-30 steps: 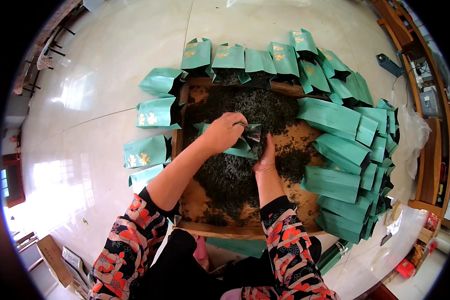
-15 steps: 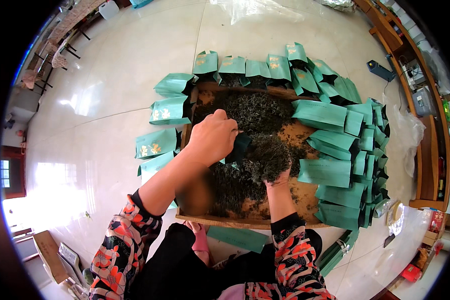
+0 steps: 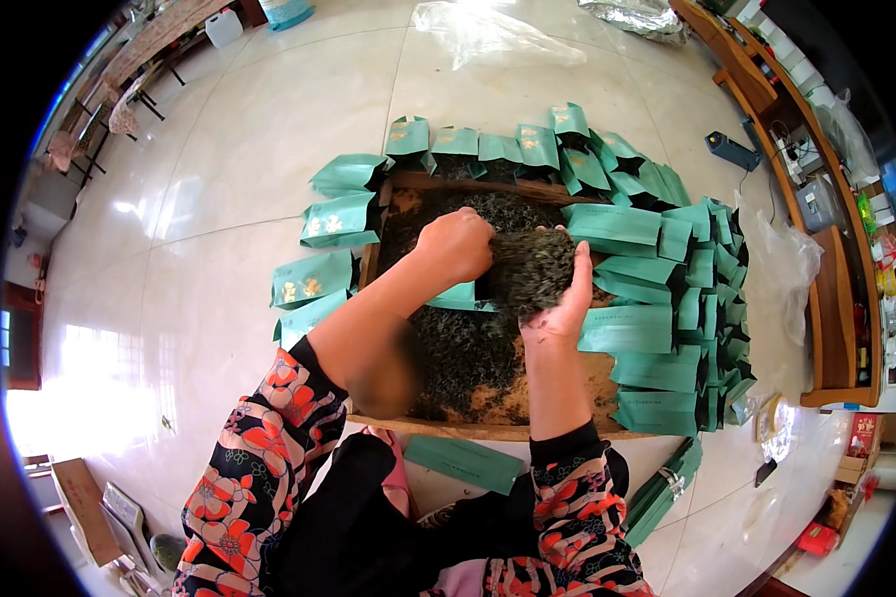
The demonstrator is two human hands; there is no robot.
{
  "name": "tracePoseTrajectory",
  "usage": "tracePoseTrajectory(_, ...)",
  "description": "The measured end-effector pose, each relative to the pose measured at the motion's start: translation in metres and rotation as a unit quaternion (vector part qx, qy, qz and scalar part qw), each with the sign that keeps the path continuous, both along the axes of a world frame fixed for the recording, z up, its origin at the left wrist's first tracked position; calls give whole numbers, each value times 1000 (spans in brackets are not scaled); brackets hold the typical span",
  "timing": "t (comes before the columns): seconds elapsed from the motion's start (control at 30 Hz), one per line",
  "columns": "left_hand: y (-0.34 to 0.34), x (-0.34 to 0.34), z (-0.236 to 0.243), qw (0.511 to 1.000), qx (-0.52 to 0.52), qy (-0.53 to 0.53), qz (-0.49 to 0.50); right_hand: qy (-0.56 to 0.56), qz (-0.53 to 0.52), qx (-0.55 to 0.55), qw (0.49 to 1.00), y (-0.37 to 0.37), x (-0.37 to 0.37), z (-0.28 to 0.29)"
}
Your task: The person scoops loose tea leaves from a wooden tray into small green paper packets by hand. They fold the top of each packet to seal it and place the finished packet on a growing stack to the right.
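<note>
While the left hand (image 3: 458,244) keeps its fingers curled tight on the green bag (image 3: 456,297), exact pinch point hidden, the right hand (image 3: 564,306) is cupped round a handful (image 3: 533,271) of dark leaves, thumb up on the right side, other fingers mostly buried. Handful looks blurred, sits just right of the left knuckles.

Bag is over the middle of the tray (image 3: 478,430), above the loose leaves (image 3: 458,363). Visible strip runs roughly left-right, right end beside the handful. Rest is behind left hand and forearm, so can't confirm full long axis or which way the mouth points.

Tray edges: near rim shows along most of its length, left rim in part, far rim partly behind bags. Right rim is overlapped by the right bags (image 3: 622,328), just beside the right hand; tightest side. Bare board (image 3: 601,378) shows near right, next to the right forearm.

Around it: left bags (image 3: 314,279) lie outside the left rim, far bags (image 3: 455,141) line the far one. Flat bag (image 3: 465,463) just outside the near rim, folded stack (image 3: 664,493) right of the knees. Widest room is left: tiled floor (image 3: 209,259) beyond the left bags. Cabinet (image 3: 836,298) bounds the right, well apart from the tray.
</note>
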State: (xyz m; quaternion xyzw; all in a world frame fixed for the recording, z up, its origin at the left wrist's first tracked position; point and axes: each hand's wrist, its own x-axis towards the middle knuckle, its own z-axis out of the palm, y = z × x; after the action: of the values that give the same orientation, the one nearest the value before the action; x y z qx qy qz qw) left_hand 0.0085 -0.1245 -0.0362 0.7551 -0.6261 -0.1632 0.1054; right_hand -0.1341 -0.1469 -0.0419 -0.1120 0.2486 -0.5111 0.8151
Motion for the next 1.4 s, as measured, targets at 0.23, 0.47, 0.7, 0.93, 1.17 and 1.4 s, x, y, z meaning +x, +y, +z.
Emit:
tracePoseTrajectory(0.23,4,3,-1,999,-1,45,9,167,17,-207,964,9,3,-13)
tracePoseTrajectory(0.47,9,18,-16,996,-43,69,23,366,98,-344,859,30,-12,-4)
tracePoseTrajectory(0.7,13,22,-17,994,-73,80,-2,698,127,-614,346,47,-10,-20)
tracePoseTrajectory(0.93,17,25,-22,996,-52,65,-21,674,236,-626,312,35,15,-3)
tracePoseTrajectory(1.17,33,27,26,994,-108,22,22,566,101,-528,625,37,-50,11)
tracePoseTrajectory(1.4,39,16,45,967,-188,171,10,293,262,-67,917,58,-56,-77)
